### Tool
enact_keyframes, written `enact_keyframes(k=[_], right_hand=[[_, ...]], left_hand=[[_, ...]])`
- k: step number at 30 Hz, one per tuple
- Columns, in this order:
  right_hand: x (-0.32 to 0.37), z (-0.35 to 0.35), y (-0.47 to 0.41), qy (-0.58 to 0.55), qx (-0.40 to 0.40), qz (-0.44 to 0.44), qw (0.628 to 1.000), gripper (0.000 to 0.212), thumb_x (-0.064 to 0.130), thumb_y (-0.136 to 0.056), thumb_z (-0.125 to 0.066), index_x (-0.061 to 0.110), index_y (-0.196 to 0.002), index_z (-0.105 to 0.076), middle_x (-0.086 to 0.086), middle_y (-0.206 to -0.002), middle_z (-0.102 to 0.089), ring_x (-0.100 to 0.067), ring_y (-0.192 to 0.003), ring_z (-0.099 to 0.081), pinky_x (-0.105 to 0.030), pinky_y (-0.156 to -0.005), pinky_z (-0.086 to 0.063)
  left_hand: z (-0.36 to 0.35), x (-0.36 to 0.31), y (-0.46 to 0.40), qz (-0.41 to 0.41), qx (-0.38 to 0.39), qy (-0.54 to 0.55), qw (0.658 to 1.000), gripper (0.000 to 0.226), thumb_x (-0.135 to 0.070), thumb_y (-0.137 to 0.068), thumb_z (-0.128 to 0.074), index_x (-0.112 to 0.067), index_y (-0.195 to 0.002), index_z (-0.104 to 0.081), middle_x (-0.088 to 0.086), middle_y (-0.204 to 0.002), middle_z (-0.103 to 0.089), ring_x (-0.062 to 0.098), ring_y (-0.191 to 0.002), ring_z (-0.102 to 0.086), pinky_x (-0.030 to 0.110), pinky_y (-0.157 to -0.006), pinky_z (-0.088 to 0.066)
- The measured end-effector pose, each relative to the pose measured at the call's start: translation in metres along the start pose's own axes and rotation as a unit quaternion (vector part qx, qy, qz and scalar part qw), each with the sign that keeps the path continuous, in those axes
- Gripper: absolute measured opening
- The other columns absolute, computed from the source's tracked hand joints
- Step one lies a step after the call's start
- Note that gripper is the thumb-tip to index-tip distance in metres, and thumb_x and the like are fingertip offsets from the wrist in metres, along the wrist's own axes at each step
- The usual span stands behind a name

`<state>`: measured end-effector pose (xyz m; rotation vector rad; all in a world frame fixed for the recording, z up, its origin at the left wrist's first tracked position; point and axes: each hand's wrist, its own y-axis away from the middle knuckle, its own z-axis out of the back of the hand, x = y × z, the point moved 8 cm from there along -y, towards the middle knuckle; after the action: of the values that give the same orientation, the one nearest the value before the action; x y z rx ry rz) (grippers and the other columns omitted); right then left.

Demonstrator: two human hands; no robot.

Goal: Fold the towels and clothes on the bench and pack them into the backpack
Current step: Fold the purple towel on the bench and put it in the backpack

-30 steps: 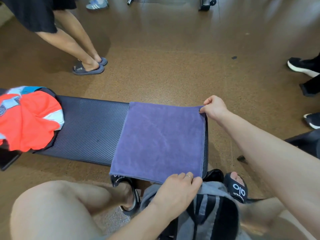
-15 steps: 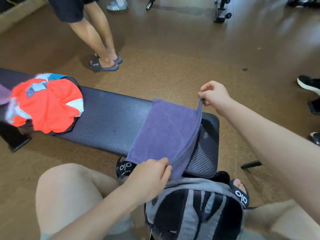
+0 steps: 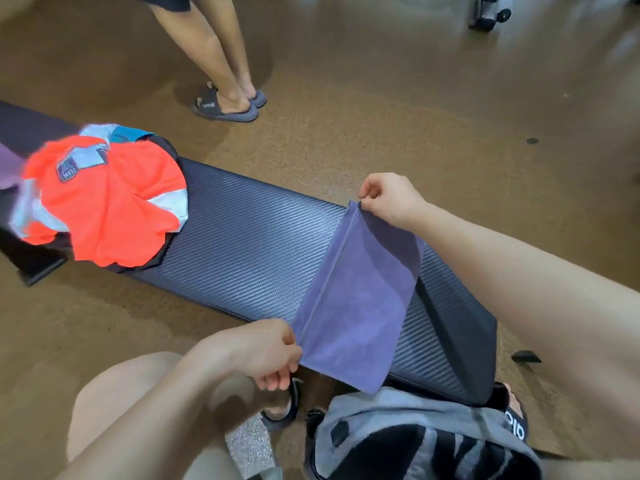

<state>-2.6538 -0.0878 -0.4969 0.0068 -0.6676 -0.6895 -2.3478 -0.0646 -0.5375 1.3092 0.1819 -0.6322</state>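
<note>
I pinch the near corner of the soft purple towel [image 3: 356, 299] with my left hand [image 3: 263, 351] and the far corner with my right hand [image 3: 389, 199], the lifted edge stretched between them above the long black ribbed bench [image 3: 249, 244]. The towel's other half lies on the bench. A crumpled orange and grey shirt [image 3: 100, 199] lies well apart at the bench's left end. The grey and black backpack [image 3: 419, 441] sits on the floor between my legs.
</note>
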Motion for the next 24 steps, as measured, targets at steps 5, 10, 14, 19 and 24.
enact_keyframes(k=[5,10,14,19,24], right_hand=[[0.003,-0.012,-0.009,0.022,-0.002,0.031,0.999,0.008,0.016,-0.089,-0.066,0.023,-0.092,-0.069,0.005,-0.087,-0.065,-0.014,-0.082,-0.058,-0.025,-0.073,-0.042],[0.001,-0.012,-0.008,0.005,0.012,0.039,0.999,0.010,0.012,-0.090,-0.062,0.018,-0.094,-0.069,0.004,-0.081,-0.068,-0.008,-0.056,-0.063,-0.026,-0.069,-0.056],[0.003,-0.009,-0.007,0.007,0.060,0.046,0.997,0.017,0.008,-0.082,-0.064,0.019,-0.095,-0.069,0.003,-0.077,-0.066,-0.008,-0.056,-0.067,-0.017,-0.065,-0.052],[0.005,-0.012,-0.012,0.065,0.059,0.073,0.993,0.012,0.011,-0.084,-0.065,0.023,-0.084,-0.066,0.009,-0.071,-0.059,-0.008,-0.063,-0.057,-0.031,-0.072,-0.052],[0.003,-0.019,-0.014,0.092,0.046,0.062,0.993,0.004,0.017,-0.087,-0.062,0.014,-0.085,-0.064,-0.001,-0.078,-0.067,-0.023,-0.074,-0.061,-0.038,-0.078,-0.054]], left_hand=[[0.003,0.005,-0.007,0.011,-0.011,-0.057,0.998,0.024,-0.016,-0.098,-0.042,-0.009,-0.087,-0.062,0.004,-0.068,-0.073,0.012,-0.051,-0.062,0.027,-0.062,-0.056],[0.005,0.009,-0.003,0.016,-0.018,-0.069,0.997,0.027,-0.020,-0.100,-0.042,-0.007,-0.091,-0.064,0.006,-0.078,-0.077,0.012,-0.054,-0.064,0.025,-0.059,-0.056],[0.006,0.006,0.004,-0.002,-0.014,-0.063,0.998,0.029,-0.023,-0.103,-0.041,-0.007,-0.096,-0.063,0.003,-0.074,-0.075,0.008,-0.054,-0.061,0.023,-0.063,-0.054],[0.008,0.007,0.009,0.001,0.002,-0.038,0.999,0.026,-0.021,-0.104,-0.041,-0.006,-0.096,-0.061,-0.003,-0.061,-0.069,0.009,-0.049,-0.060,0.023,-0.061,-0.056],[0.014,0.013,0.006,0.015,-0.010,-0.040,0.999,0.027,-0.021,-0.103,-0.040,-0.006,-0.094,-0.061,-0.001,-0.062,-0.071,0.013,-0.051,-0.063,0.027,-0.062,-0.058]])
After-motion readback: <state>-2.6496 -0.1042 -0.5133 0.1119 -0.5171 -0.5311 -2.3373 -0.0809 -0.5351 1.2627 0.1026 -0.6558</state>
